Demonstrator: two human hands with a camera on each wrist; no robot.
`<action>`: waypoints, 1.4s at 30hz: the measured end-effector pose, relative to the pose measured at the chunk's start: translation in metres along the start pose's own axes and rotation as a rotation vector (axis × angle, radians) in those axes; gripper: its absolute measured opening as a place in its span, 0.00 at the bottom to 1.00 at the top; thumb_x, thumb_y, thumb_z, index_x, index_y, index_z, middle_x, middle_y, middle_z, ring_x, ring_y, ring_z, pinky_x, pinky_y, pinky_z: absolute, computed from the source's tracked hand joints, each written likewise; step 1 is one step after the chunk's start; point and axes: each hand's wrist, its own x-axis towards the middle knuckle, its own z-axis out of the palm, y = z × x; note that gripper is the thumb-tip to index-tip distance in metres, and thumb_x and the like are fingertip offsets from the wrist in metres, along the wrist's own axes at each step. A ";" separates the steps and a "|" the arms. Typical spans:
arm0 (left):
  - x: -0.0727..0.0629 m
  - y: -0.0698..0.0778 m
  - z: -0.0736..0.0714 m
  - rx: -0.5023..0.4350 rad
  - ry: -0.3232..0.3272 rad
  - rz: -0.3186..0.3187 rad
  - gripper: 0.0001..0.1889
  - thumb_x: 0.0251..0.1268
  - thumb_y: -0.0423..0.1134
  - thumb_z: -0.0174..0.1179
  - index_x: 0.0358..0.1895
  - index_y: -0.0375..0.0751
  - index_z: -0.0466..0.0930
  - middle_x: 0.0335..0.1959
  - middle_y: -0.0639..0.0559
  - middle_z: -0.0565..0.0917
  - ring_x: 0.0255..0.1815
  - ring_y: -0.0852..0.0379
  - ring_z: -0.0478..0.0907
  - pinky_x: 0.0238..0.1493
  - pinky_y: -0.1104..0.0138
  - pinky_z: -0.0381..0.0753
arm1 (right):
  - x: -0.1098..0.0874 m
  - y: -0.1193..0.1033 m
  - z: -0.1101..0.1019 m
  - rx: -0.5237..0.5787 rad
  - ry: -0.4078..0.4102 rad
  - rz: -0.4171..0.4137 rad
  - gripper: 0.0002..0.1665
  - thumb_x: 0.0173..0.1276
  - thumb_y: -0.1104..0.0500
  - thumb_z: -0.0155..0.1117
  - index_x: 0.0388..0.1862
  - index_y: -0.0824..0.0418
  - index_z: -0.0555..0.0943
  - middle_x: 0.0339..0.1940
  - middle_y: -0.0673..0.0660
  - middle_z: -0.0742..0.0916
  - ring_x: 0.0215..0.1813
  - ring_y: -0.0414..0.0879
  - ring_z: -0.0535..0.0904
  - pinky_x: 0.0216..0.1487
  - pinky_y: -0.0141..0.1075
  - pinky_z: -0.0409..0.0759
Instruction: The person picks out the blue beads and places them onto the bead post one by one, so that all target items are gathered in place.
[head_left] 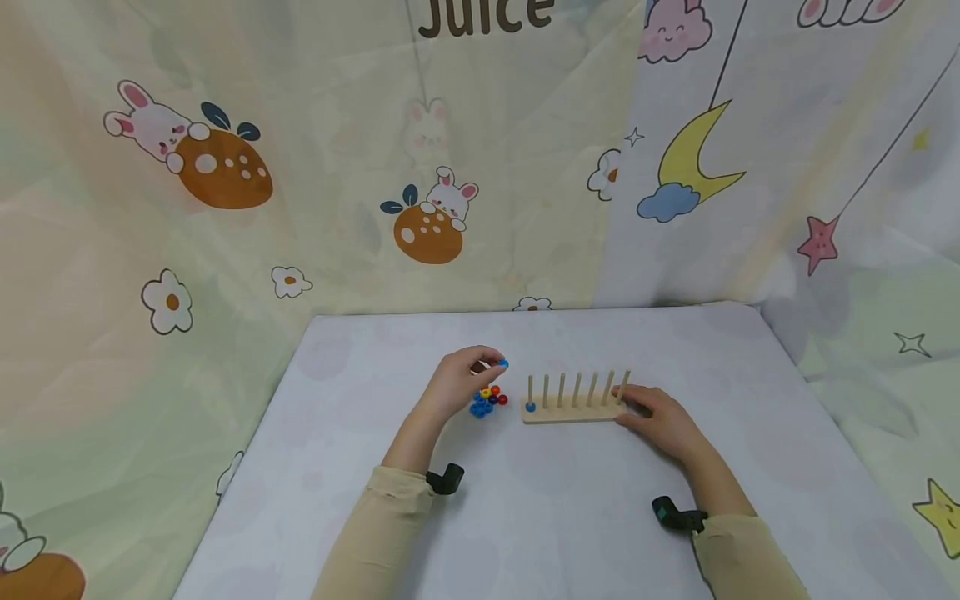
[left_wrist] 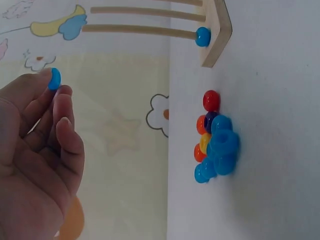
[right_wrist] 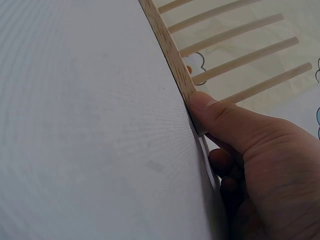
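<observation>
My left hand (head_left: 455, 383) is raised above a small pile of beads and pinches a blue bead (left_wrist: 55, 79) between thumb and fingertips. Below it, the loose beads (left_wrist: 224, 142) are mostly blue, with some red, orange, yellow and dark ones. To their right lies a wooden peg board (head_left: 570, 418) with a row of several upright pegs. One blue bead (left_wrist: 202, 37) sits at the bottom of the leftmost peg; the other pegs are bare. My right hand (head_left: 663, 423) grips the board's right end, thumb on its front edge; its other fingers are partly hidden in the right wrist view.
Under everything is a table with a white cloth (head_left: 555, 517). A patterned curtain (head_left: 510, 150) hangs behind the table's far edge. Black wrist cameras are worn on the left wrist (head_left: 446, 479) and the right wrist (head_left: 677, 515).
</observation>
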 end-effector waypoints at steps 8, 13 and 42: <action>0.004 0.007 0.010 -0.018 0.000 0.018 0.14 0.68 0.53 0.61 0.52 0.56 0.82 0.47 0.59 0.84 0.45 0.59 0.79 0.40 0.68 0.82 | -0.001 -0.001 -0.001 0.002 -0.007 0.009 0.31 0.66 0.47 0.69 0.65 0.58 0.77 0.68 0.62 0.78 0.68 0.64 0.71 0.66 0.62 0.66; 0.007 0.009 0.019 -0.038 -0.012 0.003 0.13 0.67 0.53 0.62 0.51 0.58 0.83 0.46 0.61 0.84 0.44 0.61 0.79 0.37 0.68 0.81 | -0.002 -0.001 -0.001 0.010 -0.004 -0.003 0.31 0.65 0.48 0.69 0.65 0.58 0.78 0.68 0.62 0.78 0.67 0.63 0.71 0.66 0.62 0.66; 0.006 0.006 0.042 -0.011 -0.085 0.021 0.13 0.69 0.51 0.62 0.52 0.56 0.84 0.48 0.60 0.85 0.42 0.63 0.79 0.37 0.70 0.78 | 0.001 0.002 -0.001 0.008 -0.010 -0.013 0.30 0.66 0.46 0.69 0.64 0.56 0.78 0.67 0.61 0.79 0.67 0.63 0.72 0.66 0.62 0.66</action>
